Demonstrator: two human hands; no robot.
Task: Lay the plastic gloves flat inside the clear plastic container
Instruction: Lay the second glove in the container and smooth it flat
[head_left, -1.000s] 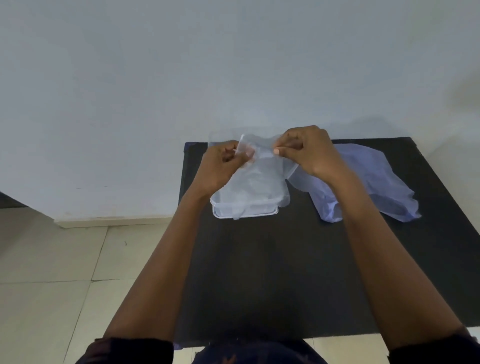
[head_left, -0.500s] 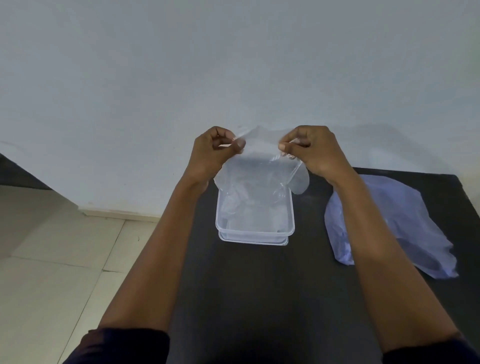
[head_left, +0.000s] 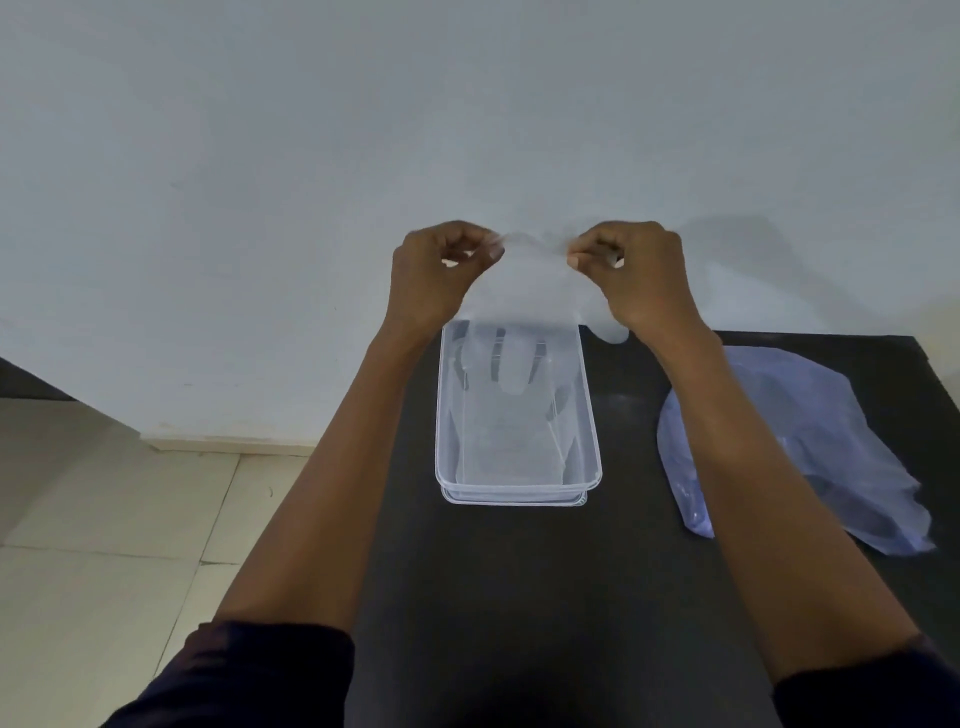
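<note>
I pinch a glove (head_left: 524, 291) in both hands' fingers (head_left: 488, 253) above the box (head_left: 589, 415) — gloves already inside, this one unlaid.

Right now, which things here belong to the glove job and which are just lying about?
In the job: plastic glove, pinched by left hand and right hand; clear container.
Lying about: bluish plastic bag; black table.

Container (head_left: 519, 486) on table (head_left: 545, 597) — bag (head_left: 831, 441) to its right.
</note>
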